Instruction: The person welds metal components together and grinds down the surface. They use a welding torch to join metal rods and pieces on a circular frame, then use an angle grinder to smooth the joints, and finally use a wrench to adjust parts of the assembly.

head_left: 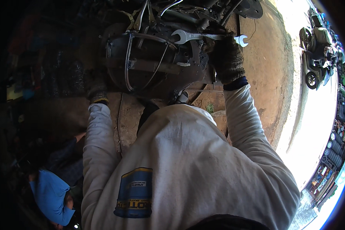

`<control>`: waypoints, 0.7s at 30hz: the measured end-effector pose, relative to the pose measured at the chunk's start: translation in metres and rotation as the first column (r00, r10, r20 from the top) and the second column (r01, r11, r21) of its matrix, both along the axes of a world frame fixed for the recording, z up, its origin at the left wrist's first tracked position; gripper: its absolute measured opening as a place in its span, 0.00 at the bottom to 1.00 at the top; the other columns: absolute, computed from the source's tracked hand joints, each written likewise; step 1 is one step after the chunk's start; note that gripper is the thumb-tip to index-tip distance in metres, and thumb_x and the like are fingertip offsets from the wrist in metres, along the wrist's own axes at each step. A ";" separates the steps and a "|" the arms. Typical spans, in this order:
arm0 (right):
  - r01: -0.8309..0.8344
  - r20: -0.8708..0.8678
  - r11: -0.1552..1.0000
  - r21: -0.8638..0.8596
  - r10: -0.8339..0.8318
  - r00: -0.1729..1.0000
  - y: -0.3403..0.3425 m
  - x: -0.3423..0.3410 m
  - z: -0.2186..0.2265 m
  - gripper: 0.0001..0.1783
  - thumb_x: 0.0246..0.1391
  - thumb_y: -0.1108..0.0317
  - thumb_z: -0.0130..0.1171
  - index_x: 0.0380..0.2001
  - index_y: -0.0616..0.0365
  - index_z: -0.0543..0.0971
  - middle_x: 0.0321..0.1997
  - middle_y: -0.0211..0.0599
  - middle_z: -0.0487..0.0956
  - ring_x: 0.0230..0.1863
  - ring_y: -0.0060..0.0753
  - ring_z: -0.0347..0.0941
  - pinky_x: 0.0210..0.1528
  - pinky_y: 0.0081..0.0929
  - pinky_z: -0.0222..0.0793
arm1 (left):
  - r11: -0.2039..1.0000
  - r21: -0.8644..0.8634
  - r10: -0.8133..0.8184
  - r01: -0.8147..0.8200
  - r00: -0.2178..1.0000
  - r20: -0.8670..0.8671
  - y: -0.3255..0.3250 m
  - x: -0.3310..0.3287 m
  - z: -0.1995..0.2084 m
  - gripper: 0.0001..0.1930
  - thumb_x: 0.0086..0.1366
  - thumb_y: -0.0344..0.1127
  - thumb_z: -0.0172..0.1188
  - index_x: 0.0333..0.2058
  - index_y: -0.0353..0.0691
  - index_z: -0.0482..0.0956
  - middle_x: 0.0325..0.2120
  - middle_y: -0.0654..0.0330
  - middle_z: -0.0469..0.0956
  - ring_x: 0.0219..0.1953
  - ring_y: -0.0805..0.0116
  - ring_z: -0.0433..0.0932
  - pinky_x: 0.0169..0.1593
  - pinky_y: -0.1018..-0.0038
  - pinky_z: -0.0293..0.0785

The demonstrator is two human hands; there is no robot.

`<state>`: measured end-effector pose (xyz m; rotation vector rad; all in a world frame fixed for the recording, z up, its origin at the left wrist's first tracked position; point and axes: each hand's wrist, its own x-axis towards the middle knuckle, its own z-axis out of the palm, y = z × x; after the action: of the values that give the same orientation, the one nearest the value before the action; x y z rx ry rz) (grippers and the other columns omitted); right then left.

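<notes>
My right hand point(227, 59), in a dark knitted work glove, is closed around a double open-ended wrench point(197, 36). The wrench lies crosswise, with one jaw showing on each side of the glove. Below its left jaw is a dark, worn metal work surface point(157, 71) with a bent metal rod frame point(128, 61) on it. My left hand point(96, 87), also gloved, reaches into deep shadow left of that surface. Its fingers are lost in the dark, so what they touch cannot be made out.
Locking pliers point(140, 17) and other dark metal parts crowd the far side of the work surface. A person in a blue shirt point(53, 195) is low at my left. Brown ground point(266, 76) lies to the right, with a parked motorcycle point(320, 50) in bright light beyond.
</notes>
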<state>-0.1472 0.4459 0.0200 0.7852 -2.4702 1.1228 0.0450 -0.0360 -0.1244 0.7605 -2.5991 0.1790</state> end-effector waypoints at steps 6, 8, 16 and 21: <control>-0.013 -0.122 0.998 0.062 0.021 0.992 0.003 0.007 0.009 0.25 0.51 0.65 0.61 0.52 0.55 0.68 0.47 0.44 0.77 0.46 0.46 0.77 0.45 0.34 0.74 | 0.938 0.339 0.056 -0.070 0.997 0.051 0.017 -0.009 0.013 0.26 0.66 0.53 0.50 0.48 0.35 0.77 0.46 0.46 0.77 0.52 0.50 0.74 0.56 0.62 0.68; 0.001 -0.110 0.993 0.114 0.012 0.994 -0.009 0.004 0.004 0.25 0.52 0.63 0.61 0.53 0.54 0.68 0.46 0.43 0.78 0.45 0.46 0.77 0.44 0.35 0.74 | 0.983 -0.184 -0.002 0.031 0.987 0.158 -0.037 0.022 -0.006 0.24 0.68 0.51 0.50 0.50 0.36 0.75 0.50 0.47 0.75 0.53 0.53 0.73 0.59 0.63 0.65; 0.067 -0.096 0.964 0.257 -0.043 0.994 0.006 -0.007 -0.025 0.24 0.51 0.62 0.62 0.52 0.52 0.71 0.42 0.41 0.79 0.43 0.47 0.78 0.44 0.36 0.74 | 0.994 -0.059 -0.062 0.091 0.922 0.382 0.009 -0.011 -0.001 0.20 0.70 0.44 0.48 0.54 0.38 0.71 0.50 0.50 0.74 0.55 0.56 0.71 0.60 0.67 0.63; -0.073 0.172 0.997 0.029 0.067 0.983 -0.016 -0.012 0.017 0.24 0.52 0.69 0.61 0.52 0.56 0.70 0.43 0.40 0.79 0.41 0.40 0.78 0.45 0.33 0.74 | 0.941 0.334 0.011 -0.061 0.989 0.150 0.007 -0.005 0.007 0.19 0.68 0.43 0.51 0.51 0.37 0.73 0.46 0.51 0.77 0.52 0.55 0.74 0.57 0.66 0.67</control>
<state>-0.1595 0.4299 0.0373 0.8243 -2.6280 1.2211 0.0403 -0.0290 -0.1170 0.9438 -2.7950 -0.2172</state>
